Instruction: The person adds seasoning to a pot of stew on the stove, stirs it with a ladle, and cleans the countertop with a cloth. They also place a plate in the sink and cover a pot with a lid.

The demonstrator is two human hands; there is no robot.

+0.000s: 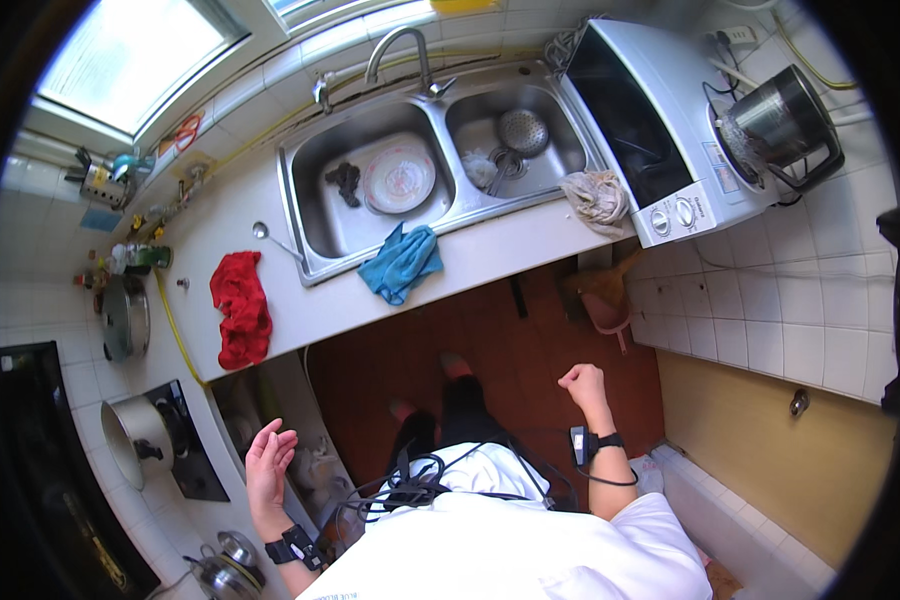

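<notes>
My left hand [271, 463] is raised in front of the counter's left arm, palm turned inward, fingers loosely bent with nothing in them. Out over the floor on the other side, my right hand [586, 388] is curled closed, and no object shows in it. A double steel sink [450, 161] lies before me. Its left basin holds a white plate [399, 178] and a dark rag or scrubber [344, 184]. In the right basin rests a perforated skimmer [523, 133]. A blue cloth [401, 262] drapes over the sink's front edge, and a red cloth [242, 311] lies further left.
A microwave oven [652, 112] bearing an electric kettle [781, 120] stands right of the sink, near a crumpled pale cloth [596, 201]. Leftward are a ladle [274, 238], a lidded pan [126, 319] and a pot [136, 442] on the stove. A dustpan [607, 311] sits below the counter.
</notes>
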